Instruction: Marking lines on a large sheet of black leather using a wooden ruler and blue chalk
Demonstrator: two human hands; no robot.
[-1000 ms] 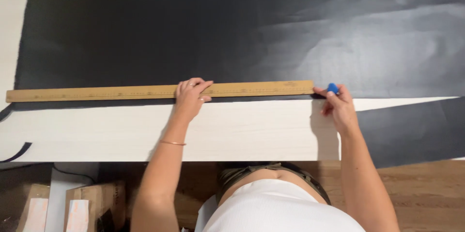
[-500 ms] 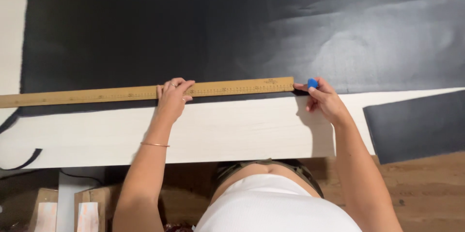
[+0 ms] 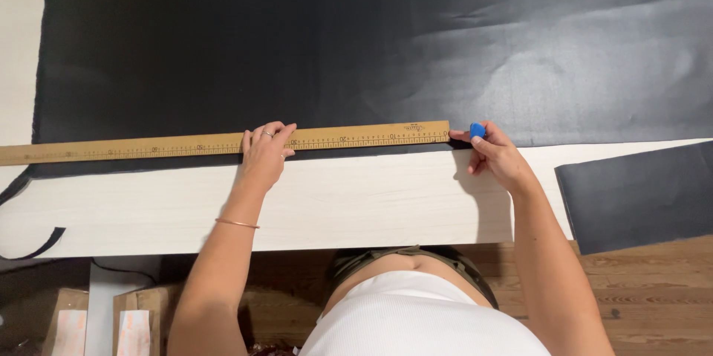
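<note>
A long wooden ruler (image 3: 148,146) lies across the near edge of a big black sheet (image 3: 356,36) on a pale wooden table (image 3: 356,200). My left hand (image 3: 264,151) presses flat on the ruler near its middle, fingers spread. My right hand (image 3: 494,155) pinches a small blue piece, like chalk (image 3: 477,130), at the ruler's right end, touching the black sheet's edge.
A separate black sheet piece (image 3: 639,196) hangs off the table's right end. A thin black strip (image 3: 33,248) curls at the left front edge. Wooden boxes (image 3: 134,319) stand on the floor under the table at the left. Wood floor (image 3: 653,296) shows at the right.
The ruler and both hands sit further left in the view than a second ago. My right hand stays at the ruler's right end with the blue piece.
</note>
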